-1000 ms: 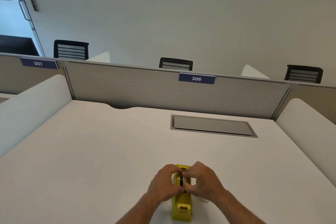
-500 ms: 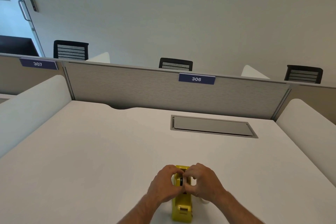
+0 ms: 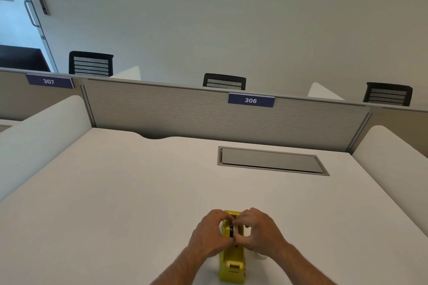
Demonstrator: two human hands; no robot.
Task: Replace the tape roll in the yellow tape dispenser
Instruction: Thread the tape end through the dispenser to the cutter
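The yellow tape dispenser (image 3: 232, 266) stands on the white desk (image 3: 129, 192) near the front edge, its cutter end toward me. My left hand (image 3: 209, 233) wraps its left side. My right hand (image 3: 257, 230) sits on its right side, fingertips pinched at the top where a black hub (image 3: 231, 231) and a pale tape roll (image 3: 236, 230) show in the dispenser's slot. Both hands meet over the roll, hiding most of it. A small white object (image 3: 260, 256) peeks out under my right wrist; I cannot tell what it is.
A grey cable hatch (image 3: 271, 161) is set into the desk at the back right. A grey partition (image 3: 185, 113) with the label 306 closes the far side, and white side dividers (image 3: 34, 136) flank the desk. Black chairs stand beyond.
The hands and dispenser stay almost in place; the fingers have shifted slightly at the top of the roll.
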